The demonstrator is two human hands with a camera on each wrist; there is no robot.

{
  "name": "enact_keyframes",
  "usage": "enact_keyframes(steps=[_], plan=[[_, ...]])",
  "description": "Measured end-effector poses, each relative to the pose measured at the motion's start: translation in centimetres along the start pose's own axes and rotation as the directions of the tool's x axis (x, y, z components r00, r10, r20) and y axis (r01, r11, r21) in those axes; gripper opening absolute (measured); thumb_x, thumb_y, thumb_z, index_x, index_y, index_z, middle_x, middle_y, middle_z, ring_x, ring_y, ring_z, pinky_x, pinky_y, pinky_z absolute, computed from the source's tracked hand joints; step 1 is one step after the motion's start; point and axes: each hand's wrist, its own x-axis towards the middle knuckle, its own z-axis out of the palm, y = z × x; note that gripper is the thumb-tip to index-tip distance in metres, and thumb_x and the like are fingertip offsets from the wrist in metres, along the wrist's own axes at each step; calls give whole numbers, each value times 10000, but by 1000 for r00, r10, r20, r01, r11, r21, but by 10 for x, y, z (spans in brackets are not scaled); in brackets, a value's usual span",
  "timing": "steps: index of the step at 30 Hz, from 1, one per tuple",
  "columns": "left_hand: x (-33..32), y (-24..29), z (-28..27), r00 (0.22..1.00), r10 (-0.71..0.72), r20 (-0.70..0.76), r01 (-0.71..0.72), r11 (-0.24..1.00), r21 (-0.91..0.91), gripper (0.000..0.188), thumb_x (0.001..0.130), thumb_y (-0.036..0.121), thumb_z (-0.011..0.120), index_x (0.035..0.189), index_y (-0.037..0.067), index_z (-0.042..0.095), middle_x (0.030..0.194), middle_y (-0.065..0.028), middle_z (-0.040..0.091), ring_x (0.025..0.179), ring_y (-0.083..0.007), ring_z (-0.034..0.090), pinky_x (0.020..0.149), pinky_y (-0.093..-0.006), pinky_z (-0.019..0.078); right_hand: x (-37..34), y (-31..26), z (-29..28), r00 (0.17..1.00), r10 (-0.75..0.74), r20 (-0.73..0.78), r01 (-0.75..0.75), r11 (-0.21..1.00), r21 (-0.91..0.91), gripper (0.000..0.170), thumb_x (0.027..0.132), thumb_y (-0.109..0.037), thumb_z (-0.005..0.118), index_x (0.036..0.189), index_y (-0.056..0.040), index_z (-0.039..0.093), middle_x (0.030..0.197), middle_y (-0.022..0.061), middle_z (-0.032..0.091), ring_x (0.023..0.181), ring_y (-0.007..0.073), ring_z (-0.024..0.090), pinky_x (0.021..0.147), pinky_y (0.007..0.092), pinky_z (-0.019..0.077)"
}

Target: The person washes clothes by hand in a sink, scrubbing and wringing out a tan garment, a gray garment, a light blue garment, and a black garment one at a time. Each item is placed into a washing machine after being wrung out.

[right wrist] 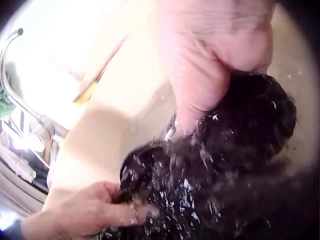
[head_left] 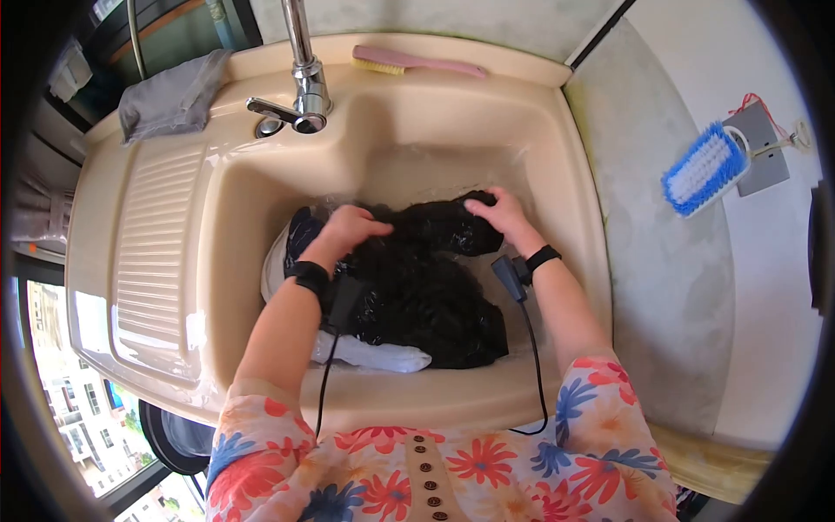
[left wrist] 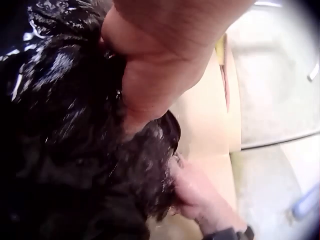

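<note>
A soaked black garment lies bunched in water in the basin of a beige sink. My left hand grips its upper left part, the thumb on top and the other fingers mostly hidden by cloth. Over at the upper right, my right hand holds a bunched end of the same garment, thumb on the near side. In the right wrist view the wet black cloth stretches between both hands. A white piece of cloth lies by the garment's lower edge.
Behind the basin stands a chrome faucet. A pink brush lies on the back ledge, and a grey cloth drapes over the sink's left corner. A blue-and-white brush hangs on the right wall. Ribbed drainboard at left.
</note>
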Motion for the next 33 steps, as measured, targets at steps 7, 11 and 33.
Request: enact_keyframes(steps=[7, 11, 33], plan=[[3, 2, 25, 986, 137, -91, -158, 631, -759, 576, 841, 299, 591, 1305, 33, 379, 1198, -117, 516, 1062, -230, 514, 877, -337, 429, -4, -23, 61, 986, -127, 111, 64, 890, 451, 446, 752, -211, 698, 1105, 13, 544, 950, 123, 634, 803, 195, 612, 718, 319, 497], [25, -10, 35, 1000, 0, 14, 12, 488, -873, 486, 901, 356, 448, 1258, 27, 429, 1185, -138, 530, 1057, -272, 520, 896, -388, 421, -27, -85, 90, 929, -370, 31, 362, 921, 141, 422, 745, -324, 679, 1037, -30, 594, 904, 147, 647, 748, 239, 628, 666, 319, 493], [9, -5, 22, 976, 180, -120, -146, 957, 250, 495, 631, 313, 717, 1030, 35, 626, 1021, -161, 625, 963, -297, 586, 843, -341, 459, -12, -25, 38, 972, -224, 76, 237, 928, -287, 412, 720, -295, 666, 990, 11, 608, 872, 202, 632, 832, 294, 622, 740, 359, 480]])
